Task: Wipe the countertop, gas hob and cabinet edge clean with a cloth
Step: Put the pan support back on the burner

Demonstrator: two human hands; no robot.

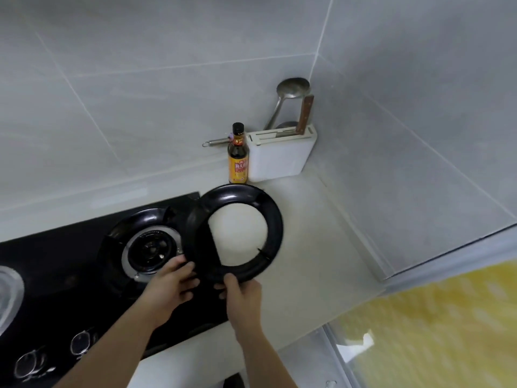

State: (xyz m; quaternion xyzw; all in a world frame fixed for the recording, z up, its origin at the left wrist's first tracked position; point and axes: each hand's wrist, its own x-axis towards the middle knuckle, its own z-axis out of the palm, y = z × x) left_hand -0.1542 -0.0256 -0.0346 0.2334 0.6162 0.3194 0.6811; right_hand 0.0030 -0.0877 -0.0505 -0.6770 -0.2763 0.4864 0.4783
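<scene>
Both the left hand [170, 284] and right hand [242, 295] grip the black ring [268, 219], fingers curled.

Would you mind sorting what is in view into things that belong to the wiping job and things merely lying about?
Job: gas hob; countertop; pan-support ring, gripped by left hand and right hand.

Lying about: sauce bottle; knife block; ladle.

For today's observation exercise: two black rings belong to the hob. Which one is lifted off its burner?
The right-hand ring, gripped by both hands over the countertop; the other ring surrounds its burner.
</scene>
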